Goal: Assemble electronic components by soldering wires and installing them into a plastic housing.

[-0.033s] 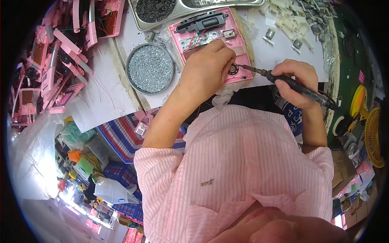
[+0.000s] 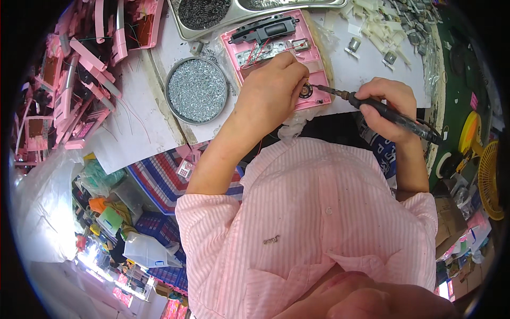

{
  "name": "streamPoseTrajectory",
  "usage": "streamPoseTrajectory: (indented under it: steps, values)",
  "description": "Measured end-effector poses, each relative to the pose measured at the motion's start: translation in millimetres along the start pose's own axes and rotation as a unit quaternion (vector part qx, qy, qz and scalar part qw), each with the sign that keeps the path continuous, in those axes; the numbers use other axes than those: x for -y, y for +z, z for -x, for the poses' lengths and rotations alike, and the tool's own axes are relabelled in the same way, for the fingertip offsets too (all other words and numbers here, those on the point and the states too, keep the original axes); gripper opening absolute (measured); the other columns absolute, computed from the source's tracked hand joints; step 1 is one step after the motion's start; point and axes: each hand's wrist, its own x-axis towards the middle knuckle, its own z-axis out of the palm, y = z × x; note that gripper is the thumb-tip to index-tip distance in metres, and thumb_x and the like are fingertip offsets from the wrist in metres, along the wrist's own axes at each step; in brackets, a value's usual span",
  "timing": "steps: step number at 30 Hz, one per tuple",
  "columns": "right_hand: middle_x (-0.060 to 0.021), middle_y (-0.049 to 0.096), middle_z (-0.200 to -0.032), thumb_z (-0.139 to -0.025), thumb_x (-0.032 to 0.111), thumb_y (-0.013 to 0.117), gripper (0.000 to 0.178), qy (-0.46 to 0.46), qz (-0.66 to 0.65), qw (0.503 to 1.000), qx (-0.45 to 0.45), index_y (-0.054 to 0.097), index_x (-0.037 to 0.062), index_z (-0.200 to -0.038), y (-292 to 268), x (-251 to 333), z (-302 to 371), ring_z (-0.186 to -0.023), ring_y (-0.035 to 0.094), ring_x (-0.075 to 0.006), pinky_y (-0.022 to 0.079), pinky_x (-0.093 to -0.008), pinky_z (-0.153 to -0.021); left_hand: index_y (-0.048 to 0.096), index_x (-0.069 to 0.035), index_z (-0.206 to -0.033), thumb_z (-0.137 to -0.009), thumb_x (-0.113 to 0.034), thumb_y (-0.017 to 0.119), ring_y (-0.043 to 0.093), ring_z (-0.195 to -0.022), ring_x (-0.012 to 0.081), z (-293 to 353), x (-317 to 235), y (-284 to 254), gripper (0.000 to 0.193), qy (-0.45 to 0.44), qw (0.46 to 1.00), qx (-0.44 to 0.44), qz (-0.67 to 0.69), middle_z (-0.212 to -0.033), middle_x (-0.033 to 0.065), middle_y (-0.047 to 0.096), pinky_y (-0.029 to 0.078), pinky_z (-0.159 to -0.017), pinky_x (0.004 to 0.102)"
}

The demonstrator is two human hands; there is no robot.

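An open pink plastic housing (image 2: 313, 50) lies on the white table, with a black part, red wires and a small board inside. My left hand (image 2: 268, 93) rests on its near edge, and the fingertips hold a small round speaker (image 2: 305, 91). My right hand (image 2: 385, 103) grips a black soldering iron (image 2: 419, 127) like a pen. The iron's metal tip (image 2: 321, 89) reaches left and touches the speaker.
A round tin of silver screws (image 2: 196, 90) stands left of the housing. A metal tray of dark small parts (image 2: 202, 13) is behind it. Pink housings (image 2: 69, 80) are piled at the left. White plastic pieces (image 2: 382, 21) lie at the back right. A yellow fan (image 2: 491, 181) is at the right.
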Motion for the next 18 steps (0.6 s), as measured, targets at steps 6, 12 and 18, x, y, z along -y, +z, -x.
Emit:
streamPoseTrajectory:
  steps: [6, 12, 18]
  values:
    - [-0.0039, 0.063, -0.072, -0.082, 0.009, 0.070, 0.017, 0.007, -0.008, 1.000, 0.001, 0.069, 0.0013, -0.097, 2.7, 0.6, -3.7, -0.055, 0.053, -0.0103, 0.039, -0.0247, -0.053, 0.066, -0.006, -0.096, -0.087, -0.007, 0.069, 0.066, -0.080, 0.0319, 2.1, -4.2, 1.1, 0.009, -0.010, 0.999, 0.008, -0.033, -0.093, 0.0091, 0.062, 0.054, -0.067, 0.0405]
    - [-0.0051, 0.065, -0.075, -0.080, 0.008, 0.070, 0.018, 0.001, 0.011, 1.000, 0.008, 0.069, 0.0021, -0.097, 3.2, 1.4, -6.1, -0.056, 0.055, -0.0124, 0.042, -0.0255, -0.054, 0.066, -0.007, -0.099, -0.087, -0.007, 0.070, 0.066, -0.081, 0.0322, 2.6, -9.2, -0.2, 0.012, -0.028, 0.998, 0.023, -0.057, -0.095, 0.0083, 0.062, 0.054, -0.067, 0.0401]
    - [-0.0051, 0.065, -0.076, -0.079, 0.007, 0.071, 0.018, -0.013, 0.025, 1.000, 0.003, 0.069, 0.0020, -0.097, 1.5, 1.5, -4.5, -0.057, 0.056, -0.0117, 0.042, -0.0246, -0.054, 0.066, -0.007, -0.099, -0.087, -0.008, 0.070, 0.066, -0.082, 0.0329, 3.2, -9.0, 0.7, 0.012, -0.021, 0.997, 0.019, -0.067, -0.097, 0.0081, 0.062, 0.054, -0.068, 0.0413]
